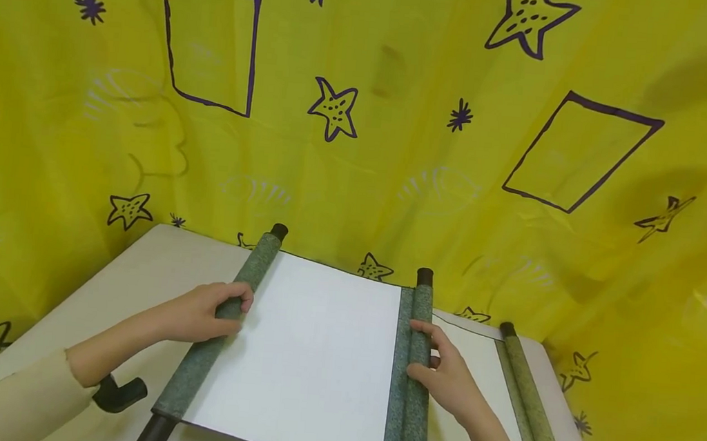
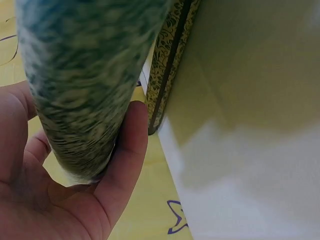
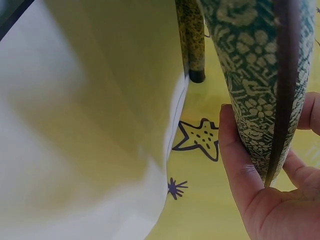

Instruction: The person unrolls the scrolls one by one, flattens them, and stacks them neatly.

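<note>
A hanging scroll with a white sheet [image 1: 318, 356] lies partly unrolled between both hands. Its left roll [image 1: 194, 374], in green patterned cloth with dark end knobs, slants across the table. My left hand [image 1: 199, 311] grips this roll near its middle, thumb and fingers curled round it. At the sheet's right edge is a green flowered roller [image 1: 416, 412] with a dark knob on top. My right hand [image 1: 446, 374] holds that roller between thumb and fingers. The right wrist view shows the roller's flower pattern [image 3: 257, 55] and a dark strip along it.
A second scroll, with a yellow-green patterned roller [image 1: 529, 393] and a white sheet [image 1: 485, 369], lies to the right, partly covered. Beneath is a pale table [image 1: 156, 267]. A black curved object [image 1: 118, 394] sits near my left forearm. Yellow cloth [image 1: 381, 181] with drawn stars hangs behind.
</note>
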`<control>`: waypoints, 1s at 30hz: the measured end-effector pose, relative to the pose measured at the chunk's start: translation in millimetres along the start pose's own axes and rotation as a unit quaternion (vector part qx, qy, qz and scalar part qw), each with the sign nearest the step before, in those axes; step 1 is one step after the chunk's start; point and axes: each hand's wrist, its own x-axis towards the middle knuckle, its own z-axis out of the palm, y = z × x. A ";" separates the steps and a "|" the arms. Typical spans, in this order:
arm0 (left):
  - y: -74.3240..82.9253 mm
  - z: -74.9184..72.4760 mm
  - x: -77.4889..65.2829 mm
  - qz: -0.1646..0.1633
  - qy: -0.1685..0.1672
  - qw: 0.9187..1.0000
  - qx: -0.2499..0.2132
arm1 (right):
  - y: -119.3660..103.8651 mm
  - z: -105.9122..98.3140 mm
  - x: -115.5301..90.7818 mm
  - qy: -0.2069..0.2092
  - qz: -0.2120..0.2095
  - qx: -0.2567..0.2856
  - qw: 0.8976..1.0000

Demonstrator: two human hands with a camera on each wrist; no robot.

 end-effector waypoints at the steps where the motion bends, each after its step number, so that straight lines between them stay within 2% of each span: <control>1: 0.5 -1.0 -0.2 -0.001 -0.001 1.000 -0.001 | -0.2 -0.6 -0.7 0.001 0.000 -0.002 1.000; 7: -2.3 -4.8 -2.6 -0.016 -0.012 1.000 -0.008 | -0.7 -2.3 -0.7 0.002 -0.002 -0.013 1.000; 16: -5.3 -10.4 -3.9 0.002 0.004 1.000 0.016 | -0.2 -4.6 1.2 0.003 -0.003 -0.022 1.000; 23: -10.5 -10.3 -9.3 -0.013 -0.011 1.000 0.011 | 1.6 -6.3 0.2 0.004 -0.001 -0.028 1.000; 30: -17.1 -10.5 -12.3 0.004 0.000 1.000 0.012 | 1.7 -5.7 -2.0 -0.002 0.001 -0.028 1.000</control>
